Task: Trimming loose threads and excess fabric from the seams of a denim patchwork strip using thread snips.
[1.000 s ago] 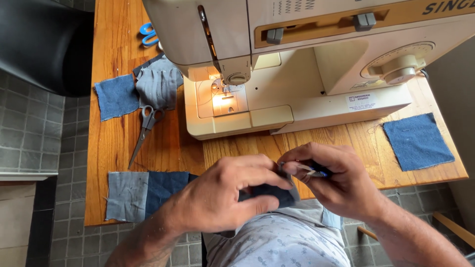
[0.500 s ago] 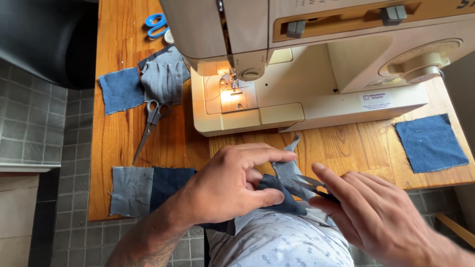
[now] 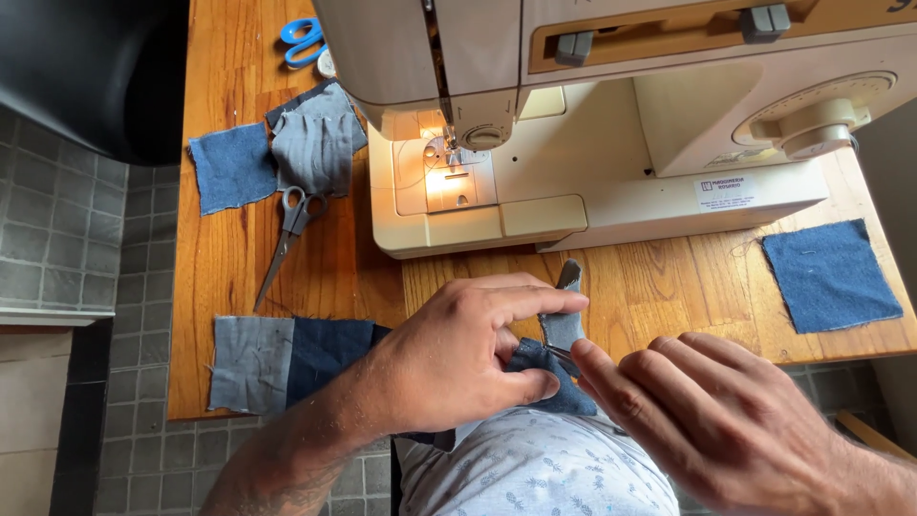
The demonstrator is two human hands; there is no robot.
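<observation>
Denim patchwork strip of dark blue and grey-blue cloth [image 3: 559, 334] sits at lower centre of the frame, at the near edge of the wooden table [image 3: 229, 268] and just over the person's lap, one narrow grey end standing up between the fingers. Left hand [image 3: 458, 354] has its grip closed on the strip, thumb beneath and forefinger laid along the top, pinching the fold. Right hand [image 3: 707, 420], at lower right, has its fingers mostly extended, the forefinger tip touching the cloth where a small metal point, perhaps a pin or clip, seems to show; whether that grip actually holds anything I cannot tell. Left of the strip, a larger joined piece of pale grey and dark blue denim [image 3: 287, 358] lies flat near the table edge. Further up, steel scissors [image 3: 287, 234] lie just below a heap of blue and grey cloth pieces [image 3: 287, 153], with blue-handled scissors [image 3: 304, 40] at the top. A cream sewing machine [image 3: 611, 124] fills the upper frame, its needle lamp lit; a blue denim square [image 3: 829, 275] lies at right. Judging from this, the fold could slip open or the layers shift out of line if the pinch loosens, and a sharp point so near the fingertips could prick one.
</observation>
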